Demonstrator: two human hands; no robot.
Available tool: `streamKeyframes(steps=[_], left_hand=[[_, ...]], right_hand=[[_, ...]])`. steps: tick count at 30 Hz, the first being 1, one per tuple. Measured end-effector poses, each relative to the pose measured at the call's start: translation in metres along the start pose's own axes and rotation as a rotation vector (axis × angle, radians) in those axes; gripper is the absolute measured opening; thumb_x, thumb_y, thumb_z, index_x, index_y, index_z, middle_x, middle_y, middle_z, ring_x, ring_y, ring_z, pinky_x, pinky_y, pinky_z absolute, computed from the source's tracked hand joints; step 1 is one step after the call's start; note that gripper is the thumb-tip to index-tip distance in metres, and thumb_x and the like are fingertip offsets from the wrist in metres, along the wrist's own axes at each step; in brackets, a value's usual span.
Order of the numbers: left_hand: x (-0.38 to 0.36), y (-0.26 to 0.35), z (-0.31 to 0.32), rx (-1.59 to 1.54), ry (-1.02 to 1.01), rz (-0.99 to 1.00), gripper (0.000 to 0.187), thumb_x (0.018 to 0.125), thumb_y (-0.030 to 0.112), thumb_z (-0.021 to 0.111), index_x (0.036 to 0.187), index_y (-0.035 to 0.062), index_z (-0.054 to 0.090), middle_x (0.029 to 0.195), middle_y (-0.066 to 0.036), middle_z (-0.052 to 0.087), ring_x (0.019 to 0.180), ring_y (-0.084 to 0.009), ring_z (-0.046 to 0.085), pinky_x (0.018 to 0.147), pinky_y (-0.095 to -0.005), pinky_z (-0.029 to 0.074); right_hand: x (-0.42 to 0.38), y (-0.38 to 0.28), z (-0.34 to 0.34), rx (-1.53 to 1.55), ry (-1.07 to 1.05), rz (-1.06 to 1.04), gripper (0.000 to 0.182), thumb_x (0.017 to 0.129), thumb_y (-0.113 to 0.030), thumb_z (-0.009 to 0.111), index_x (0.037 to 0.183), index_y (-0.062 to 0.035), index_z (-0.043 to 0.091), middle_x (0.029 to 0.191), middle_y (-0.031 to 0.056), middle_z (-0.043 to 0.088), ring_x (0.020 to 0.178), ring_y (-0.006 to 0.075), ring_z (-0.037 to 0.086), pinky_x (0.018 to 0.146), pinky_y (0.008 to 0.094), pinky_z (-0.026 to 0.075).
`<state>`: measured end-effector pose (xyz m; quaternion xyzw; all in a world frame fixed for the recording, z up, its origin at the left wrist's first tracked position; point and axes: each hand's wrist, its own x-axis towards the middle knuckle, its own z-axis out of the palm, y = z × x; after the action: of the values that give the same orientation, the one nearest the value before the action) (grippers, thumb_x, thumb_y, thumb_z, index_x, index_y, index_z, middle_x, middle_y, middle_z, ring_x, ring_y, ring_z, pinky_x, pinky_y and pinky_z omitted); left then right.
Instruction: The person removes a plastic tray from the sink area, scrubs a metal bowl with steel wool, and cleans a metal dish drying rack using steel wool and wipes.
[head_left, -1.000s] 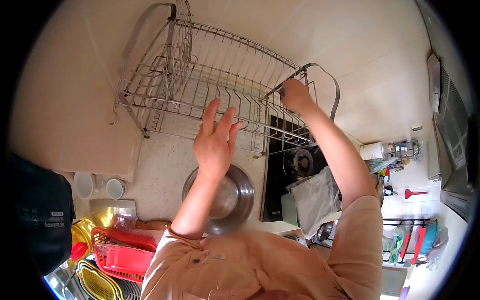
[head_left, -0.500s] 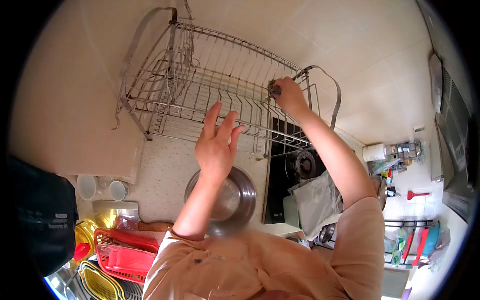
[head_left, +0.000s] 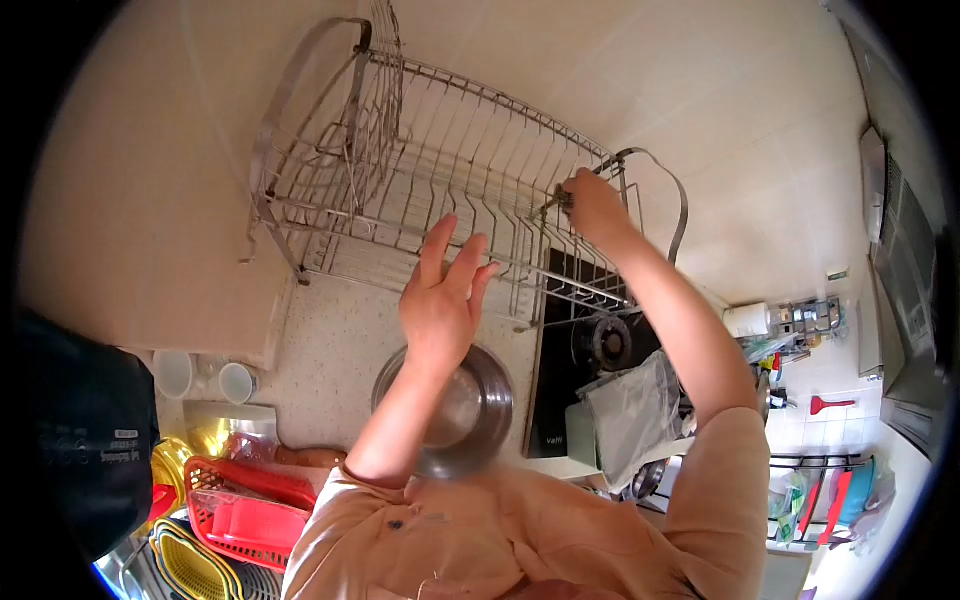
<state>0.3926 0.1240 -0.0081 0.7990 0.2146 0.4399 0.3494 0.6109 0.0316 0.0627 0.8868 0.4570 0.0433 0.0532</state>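
A wire dish rack [head_left: 470,165] stands against the wall above the counter. My right hand [head_left: 600,212] is closed on a steel wool scrubber [head_left: 563,198], pressed at the wires near the rack's right end. The scrubber is mostly covered by my fingers. In front of the rack's front rail, my left hand [head_left: 440,310] is raised with its fingers spread and nothing in it. Below that wrist a steel bowl [head_left: 490,405] sits on the counter, partly hidden by my forearm.
A black gas stove [head_left: 560,375] lies to the right, with a clear plastic bag [head_left: 635,400] over its front. On the left are two white cups [head_left: 238,382], a red basket [head_left: 245,510], yellow strainers [head_left: 195,565] and a dark bag [head_left: 80,440].
My right hand has moved slightly down and right with the scrubber along the wires. The rack and my left hand sit a little farther right in view.
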Motion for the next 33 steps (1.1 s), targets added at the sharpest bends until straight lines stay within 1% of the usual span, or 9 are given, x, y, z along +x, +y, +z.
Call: streamKeyframes(steps=[3,6,12,14,17,19,28,31,33], left_hand=[[0.0,-0.005,0.003,0.001,0.043,0.051,0.029,0.079,0.018,0.067,0.107,0.0149,0.06,0.125,-0.007,0.047,0.066,-0.0197,0.058,0.059,-0.0315,0.05],[-0.001,0.001,-0.001,-0.007,-0.032,-0.059,0.028,0.077,0.021,0.068,0.104,0.0159,0.061,0.125,-0.008,0.048,0.092,-0.0257,0.061,0.067,-0.0333,0.052],[0.001,0.002,-0.002,-0.003,-0.036,-0.05,0.029,0.076,0.022,0.068,0.104,0.0166,0.061,0.124,-0.007,0.049,0.092,-0.0262,0.061,0.068,-0.0331,0.052],[-0.001,-0.001,-0.003,0.008,-0.012,0.005,0.029,0.077,0.019,0.068,0.105,0.0151,0.06,0.124,-0.007,0.049,0.073,-0.0207,0.059,0.061,-0.0316,0.05],[0.002,-0.002,-0.004,0.003,-0.005,0.023,0.028,0.078,0.018,0.068,0.104,0.0145,0.06,0.124,-0.007,0.048,0.065,-0.0186,0.058,0.059,-0.0314,0.049],[0.002,-0.002,-0.005,-0.008,-0.018,0.014,0.027,0.078,0.018,0.068,0.104,0.0147,0.06,0.124,-0.007,0.049,0.067,-0.019,0.058,0.059,-0.0318,0.05],[0.004,-0.001,-0.004,0.003,-0.013,0.023,0.028,0.078,0.019,0.067,0.105,0.0157,0.059,0.124,-0.007,0.047,0.07,-0.0199,0.059,0.06,-0.0325,0.05],[0.002,-0.002,-0.004,-0.002,-0.021,0.004,0.028,0.078,0.019,0.067,0.105,0.0158,0.059,0.124,-0.007,0.047,0.072,-0.0213,0.059,0.061,-0.0331,0.05],[0.002,-0.002,-0.005,0.001,-0.031,0.0,0.028,0.078,0.02,0.067,0.105,0.0157,0.059,0.125,-0.008,0.047,0.073,-0.0224,0.06,0.061,-0.0337,0.05]], right_hand=[[0.034,0.016,-0.044,0.064,0.007,0.111,0.022,0.069,0.002,0.06,0.09,-0.0021,0.064,0.101,0.016,0.054,0.087,0.0359,0.058,0.078,0.0422,0.048],[0.066,0.028,-0.034,0.168,0.328,0.006,0.021,0.068,0.001,0.06,0.089,-0.0016,0.064,0.101,0.0156,0.054,0.085,0.0361,0.057,0.078,0.0415,0.048],[0.015,-0.016,0.004,0.074,0.103,-0.057,0.022,0.067,0.004,0.059,0.088,-0.0009,0.063,0.099,0.0143,0.053,0.085,0.0355,0.057,0.077,0.0409,0.048],[0.013,-0.014,-0.003,0.128,-0.005,-0.104,0.021,0.068,0.0,0.062,0.089,-0.0009,0.063,0.097,0.014,0.054,0.087,0.0345,0.057,0.076,0.0405,0.048],[0.048,0.005,-0.042,0.214,0.061,-0.013,0.024,0.069,-0.005,0.065,0.092,-0.0015,0.063,0.095,0.0147,0.054,0.089,0.0337,0.056,0.076,0.0401,0.048],[0.071,0.017,-0.044,0.078,0.302,0.027,0.023,0.069,-0.006,0.064,0.092,-0.0023,0.061,0.095,0.0177,0.054,0.088,0.0355,0.056,0.076,0.0415,0.047],[0.02,-0.003,0.0,0.126,-0.035,-0.072,0.022,0.071,-0.004,0.064,0.092,-0.0013,0.06,0.098,0.0167,0.052,0.092,0.0348,0.055,0.081,0.0413,0.046],[0.054,-0.005,-0.037,0.128,0.147,0.066,0.023,0.073,-0.005,0.064,0.095,-0.0019,0.059,0.099,0.0152,0.052,0.095,0.0329,0.054,0.081,0.0396,0.047],[0.063,-0.005,-0.029,0.02,0.205,-0.001,0.021,0.071,0.002,0.06,0.092,-0.0016,0.059,0.099,0.0135,0.053,0.09,0.0337,0.054,0.078,0.0389,0.047]])
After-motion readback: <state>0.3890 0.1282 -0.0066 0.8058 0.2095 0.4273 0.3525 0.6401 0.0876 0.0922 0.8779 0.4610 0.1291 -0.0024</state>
